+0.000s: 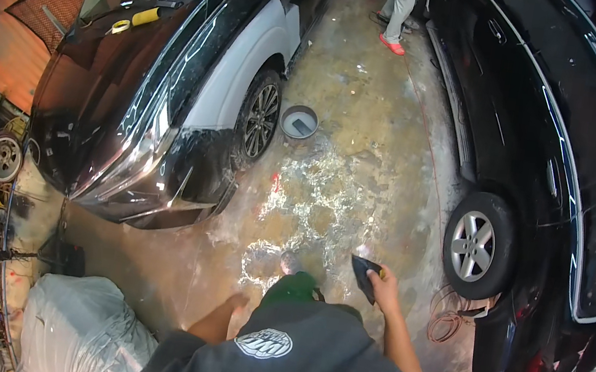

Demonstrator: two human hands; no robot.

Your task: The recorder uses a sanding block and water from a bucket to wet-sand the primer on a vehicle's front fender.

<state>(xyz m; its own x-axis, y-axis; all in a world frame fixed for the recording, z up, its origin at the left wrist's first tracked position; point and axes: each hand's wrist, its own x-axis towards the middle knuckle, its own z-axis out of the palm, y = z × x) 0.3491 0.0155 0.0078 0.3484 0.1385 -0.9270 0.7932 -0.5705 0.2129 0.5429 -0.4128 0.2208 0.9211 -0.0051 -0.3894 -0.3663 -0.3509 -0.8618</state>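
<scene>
My right hand (384, 285) is closed on a dark, flat, pointed piece (363, 276); its exact kind is unclear. The piece juts out to the left of my fingers, above the floor. My left hand (237, 305) hangs low beside my dark shirt (302, 364). It is blurred, so its fingers cannot be made out, and nothing plainly shows in it. Between my hands, a patch of green cloth (293, 287) shows past the shirt, with a pale rounded shape (290, 263) beyond it.
A dark car with a grey fender (234, 72) stands left, a black car (545, 184) right. A bucket (299, 121) sits by the left car's wheel. A coiled hose (447, 324) lies right. Another person (400, 9) stands far ahead. A covered bulk (84, 327) is near left.
</scene>
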